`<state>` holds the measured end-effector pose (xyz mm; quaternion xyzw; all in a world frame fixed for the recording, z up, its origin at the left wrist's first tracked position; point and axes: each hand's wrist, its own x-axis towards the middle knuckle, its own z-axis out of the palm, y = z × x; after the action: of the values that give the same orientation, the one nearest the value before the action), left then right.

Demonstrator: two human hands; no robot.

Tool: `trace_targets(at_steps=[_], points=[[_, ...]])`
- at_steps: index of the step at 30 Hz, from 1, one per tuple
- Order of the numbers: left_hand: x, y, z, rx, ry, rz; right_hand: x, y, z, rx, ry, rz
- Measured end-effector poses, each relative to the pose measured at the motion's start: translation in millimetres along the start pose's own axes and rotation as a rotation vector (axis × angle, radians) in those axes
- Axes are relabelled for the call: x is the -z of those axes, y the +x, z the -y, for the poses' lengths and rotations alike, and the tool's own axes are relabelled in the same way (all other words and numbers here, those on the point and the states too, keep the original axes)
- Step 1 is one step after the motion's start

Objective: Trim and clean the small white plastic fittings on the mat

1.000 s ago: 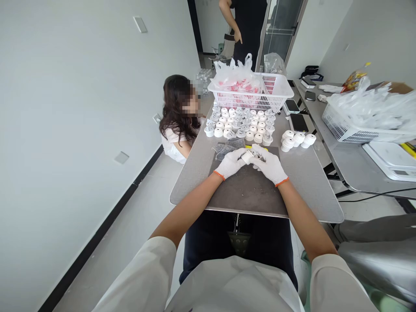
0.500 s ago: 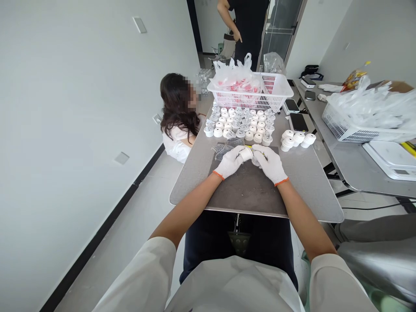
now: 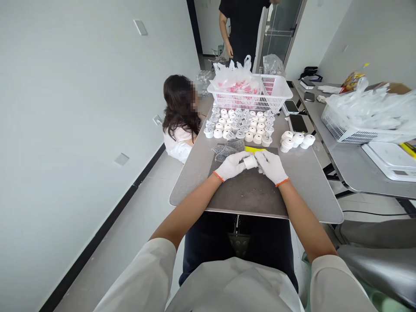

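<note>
My left hand (image 3: 231, 166), in a white knit glove with an orange cuff, pinches a short white cylindrical plastic part (image 3: 250, 162) by its left side. The part lies tilted just above the dark mat (image 3: 247, 195). At its right end, the closed fingers of my gloved right hand (image 3: 272, 167) meet it. Under those fingers shows a bit of something clear and crumpled, too small to make out. Just beyond the part lies a yellow strip-like object (image 3: 254, 149). Thin grey, see-through wrapping material (image 3: 227, 150) rests beyond my left hand.
Rows of white round parts (image 3: 240, 125), some with clear tops, stand before a white basket (image 3: 282, 86) of bags. More parts (image 3: 295, 141) cluster at right, near phones (image 3: 298, 123). A side table holds a bag-filled basket (image 3: 344, 130) and scale (image 3: 390, 160). One person crouches left; another stands behind.
Both hands and the white part have shifted slightly toward me, and the part has turned a little. More of the yellow object shows. The standing person's arms have moved.
</note>
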<state>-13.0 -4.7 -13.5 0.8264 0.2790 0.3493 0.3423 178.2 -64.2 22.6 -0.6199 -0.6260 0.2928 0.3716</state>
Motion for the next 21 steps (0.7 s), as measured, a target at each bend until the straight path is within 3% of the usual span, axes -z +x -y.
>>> trace_targets(at_steps=[8,11,14,18,21], points=[[-1.3,0.2,2.5,-0.018,-0.082,-0.016,-2.6,2.0,-5.1,0.029,-0.041,-0.076],[0.1,1.0,0.9,-0.011,-0.07,-0.023,-5.3,3.5,-6.0,-0.037,0.03,-0.093],[-0.9,1.4,4.1,0.061,-0.092,-0.058,-8.2,3.9,-6.6,-0.093,0.152,-0.084],[-3.3,0.9,8.5,0.204,-0.243,-0.119,-11.1,1.9,-6.6,-0.012,0.252,-0.06],[-3.7,0.3,7.7,0.216,-0.315,-0.122,-11.6,0.0,-4.9,0.007,0.25,-0.005]])
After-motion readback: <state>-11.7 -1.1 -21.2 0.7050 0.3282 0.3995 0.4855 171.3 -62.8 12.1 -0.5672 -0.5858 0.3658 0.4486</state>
